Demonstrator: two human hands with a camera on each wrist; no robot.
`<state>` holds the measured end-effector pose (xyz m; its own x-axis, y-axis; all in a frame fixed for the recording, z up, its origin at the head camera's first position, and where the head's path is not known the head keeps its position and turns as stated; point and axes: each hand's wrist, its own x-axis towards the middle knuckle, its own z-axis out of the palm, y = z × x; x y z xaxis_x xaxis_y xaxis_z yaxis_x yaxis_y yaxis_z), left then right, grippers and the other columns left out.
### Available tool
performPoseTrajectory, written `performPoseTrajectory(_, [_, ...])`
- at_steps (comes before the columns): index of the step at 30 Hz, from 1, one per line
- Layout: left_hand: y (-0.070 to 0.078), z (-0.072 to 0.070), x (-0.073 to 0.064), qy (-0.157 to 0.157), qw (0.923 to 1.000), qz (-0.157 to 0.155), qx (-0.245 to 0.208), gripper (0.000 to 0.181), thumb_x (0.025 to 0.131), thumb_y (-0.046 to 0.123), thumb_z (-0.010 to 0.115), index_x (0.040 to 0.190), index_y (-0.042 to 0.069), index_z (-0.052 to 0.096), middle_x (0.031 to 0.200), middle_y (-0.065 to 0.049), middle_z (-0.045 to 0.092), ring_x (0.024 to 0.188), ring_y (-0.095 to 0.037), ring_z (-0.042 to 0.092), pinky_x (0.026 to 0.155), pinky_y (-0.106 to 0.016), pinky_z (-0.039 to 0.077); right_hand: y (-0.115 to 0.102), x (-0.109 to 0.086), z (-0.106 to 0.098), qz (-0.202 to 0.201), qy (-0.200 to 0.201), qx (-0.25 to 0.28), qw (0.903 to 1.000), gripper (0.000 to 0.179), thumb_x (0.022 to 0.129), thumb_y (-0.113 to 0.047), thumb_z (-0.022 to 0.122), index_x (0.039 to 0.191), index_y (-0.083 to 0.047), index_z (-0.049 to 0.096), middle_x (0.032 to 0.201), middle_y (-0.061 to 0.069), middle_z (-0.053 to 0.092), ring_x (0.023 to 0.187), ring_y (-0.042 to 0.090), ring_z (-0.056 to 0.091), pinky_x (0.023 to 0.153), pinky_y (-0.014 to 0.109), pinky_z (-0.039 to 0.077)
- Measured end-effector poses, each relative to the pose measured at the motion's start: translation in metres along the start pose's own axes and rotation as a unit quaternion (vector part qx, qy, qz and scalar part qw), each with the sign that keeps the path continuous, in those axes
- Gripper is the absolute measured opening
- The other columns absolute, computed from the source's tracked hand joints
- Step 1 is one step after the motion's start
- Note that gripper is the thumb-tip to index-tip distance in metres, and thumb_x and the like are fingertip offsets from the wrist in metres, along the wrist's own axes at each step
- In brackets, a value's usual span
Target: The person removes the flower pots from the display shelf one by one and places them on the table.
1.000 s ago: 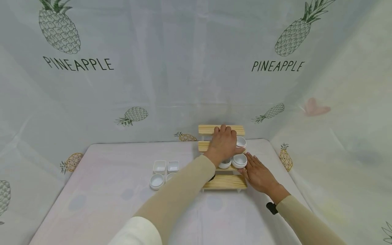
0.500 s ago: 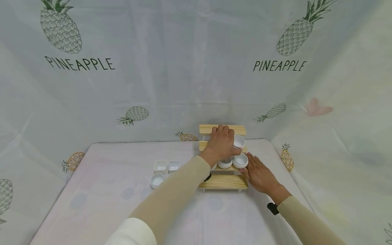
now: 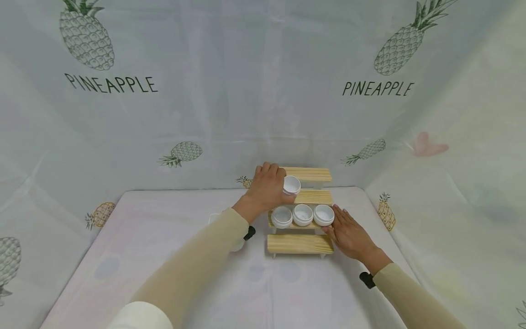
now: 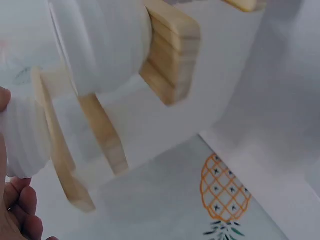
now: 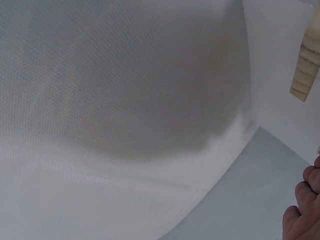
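A stepped wooden rack [image 3: 301, 244] with white supports stands at the back of the table. My left hand [image 3: 266, 189] grips a small white round bowl [image 3: 291, 185] near the left part of the upper steps. In the left wrist view, that bowl [image 4: 25, 135] is at the left edge beside my curled fingers [image 4: 22, 200]. Three white round bowls, left [image 3: 281, 217], middle [image 3: 302, 214] and right [image 3: 323, 214], sit in a row on the second step from the front. My right hand [image 3: 349, 235] lies with straight fingers against the rack's right end, by the right bowl.
Left of the rack, white dishes on the table are mostly hidden by my left forearm; one dish edge [image 3: 237, 246] shows. A pineapple-print curtain [image 3: 230, 91] closes off the back and sides. The table has a pale cloth [image 3: 164, 228].
My left hand has moved left with the bowl, from the right end of the third step toward its left end. The row of bowls is now uncovered. My right hand stays in place.
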<state>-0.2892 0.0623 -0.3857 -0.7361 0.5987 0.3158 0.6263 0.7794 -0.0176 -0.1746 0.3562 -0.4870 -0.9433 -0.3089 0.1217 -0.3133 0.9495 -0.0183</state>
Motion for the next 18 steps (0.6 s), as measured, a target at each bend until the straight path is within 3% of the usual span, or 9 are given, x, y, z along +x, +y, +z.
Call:
performPoseTrajectory(8, [-0.040,-0.014,-0.037,0.008,0.9991,-0.009,-0.040,0.070,0.089,0.064,0.069,0.127,0.006,0.061,0.118,-0.008,0.058,0.105,-0.028,0.044,0.092,-0.043,0.036,-0.001,0.000,-0.002,-0.002,-0.009,0.003,1.0000,0.074,0.114,-0.041,0.042,0.158,0.017,0.026,0.167,0.033,0.027,0.158,0.046,0.025,0.127,0.056,0.022])
performPoseTrajectory(18, [-0.097,-0.021,-0.108,-0.014,0.9977,-0.053,-0.040,0.071,0.089,0.062,0.072,0.128,0.004,0.063,0.119,-0.013,0.059,0.109,-0.032,0.047,0.092,-0.046,0.038,-0.003,0.001,-0.005,0.000,-0.011,0.012,0.9999,0.074,0.114,-0.040,0.042,0.158,0.017,0.026,0.167,0.033,0.028,0.157,0.047,0.026,0.127,0.057,0.022])
